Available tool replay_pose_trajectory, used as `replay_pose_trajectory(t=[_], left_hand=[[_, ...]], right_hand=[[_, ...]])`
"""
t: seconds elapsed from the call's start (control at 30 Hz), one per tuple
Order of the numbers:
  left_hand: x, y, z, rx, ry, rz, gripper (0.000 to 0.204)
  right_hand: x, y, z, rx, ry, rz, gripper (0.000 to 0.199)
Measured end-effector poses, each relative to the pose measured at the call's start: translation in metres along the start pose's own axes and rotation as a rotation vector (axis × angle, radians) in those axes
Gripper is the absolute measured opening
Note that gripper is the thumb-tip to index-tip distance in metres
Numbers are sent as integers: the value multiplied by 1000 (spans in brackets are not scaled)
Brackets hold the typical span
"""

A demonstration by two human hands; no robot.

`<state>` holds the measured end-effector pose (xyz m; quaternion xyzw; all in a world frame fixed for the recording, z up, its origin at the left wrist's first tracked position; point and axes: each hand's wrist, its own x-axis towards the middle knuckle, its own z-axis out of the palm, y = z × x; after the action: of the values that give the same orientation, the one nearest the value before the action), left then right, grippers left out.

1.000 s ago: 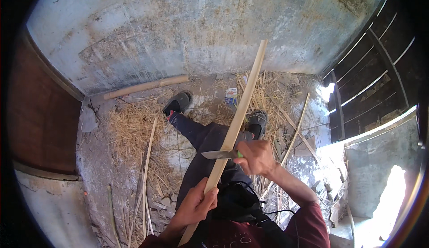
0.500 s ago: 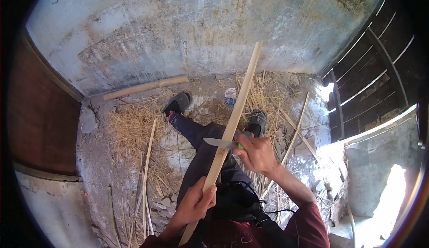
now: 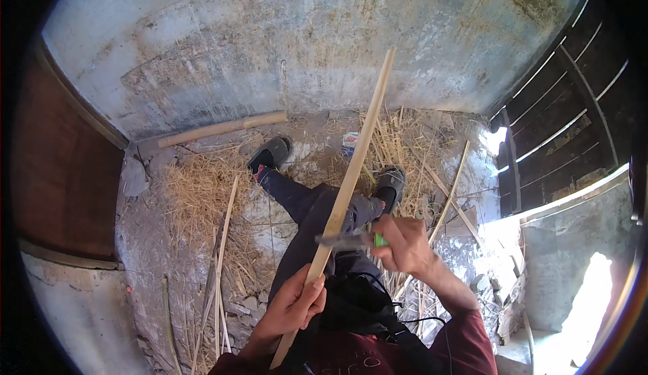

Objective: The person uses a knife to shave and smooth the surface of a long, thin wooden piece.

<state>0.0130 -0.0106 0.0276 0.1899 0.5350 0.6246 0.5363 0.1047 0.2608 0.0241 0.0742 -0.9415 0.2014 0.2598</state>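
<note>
A long, pale strip of split bamboo (image 3: 361, 152) slants from my lap up toward the far wall. My left hand (image 3: 294, 303) is closed around its lower part, thumb on top. In my right hand (image 3: 406, 243) is a knife (image 3: 349, 241) with a green handle, gripped in a fist. Its blade is smeared by motion and lies across the strip, a little above my left hand. Whether the edge bites into the bamboo I cannot tell.
Shavings (image 3: 202, 186) lie heaped on the floor by my dark shoes. A bamboo pole (image 3: 223, 128) rests along the stained wall (image 3: 270, 44). Thin strips (image 3: 225, 253) lie at the left, others at the right. A small box (image 3: 349, 143) sits between my feet. Dark slatted boards (image 3: 560, 105) stand at the right.
My right hand has drawn the knife down the strip and slightly to the right, nearer my left hand. The strip's far end has tipped slightly upward in view. My left hand keeps its grip.
</note>
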Motion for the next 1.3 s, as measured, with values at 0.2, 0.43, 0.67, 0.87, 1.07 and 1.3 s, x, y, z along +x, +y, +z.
replay_pose_trajectory(t=[0.2,0.43,0.67,0.87,1.07,1.3], left_hand=[[-4,3,7,20,-17,3,22],[-1,3,6,5,9,-8,21],[0,5,6,-1,8,-31,24],[-2,5,8,65,22,23,24],[-3,3,6,24,4,-7,23],[1,0,5,-6,1,-2,23]], right_hand=[[4,12,16,-74,11,-41,42],[7,16,22,-23,-33,102,34],[12,3,11,27,-59,-84,46],[12,24,19,-61,-11,61,44],[6,19,23,-108,-23,86,37],[9,8,17,7,181,-302,47]])
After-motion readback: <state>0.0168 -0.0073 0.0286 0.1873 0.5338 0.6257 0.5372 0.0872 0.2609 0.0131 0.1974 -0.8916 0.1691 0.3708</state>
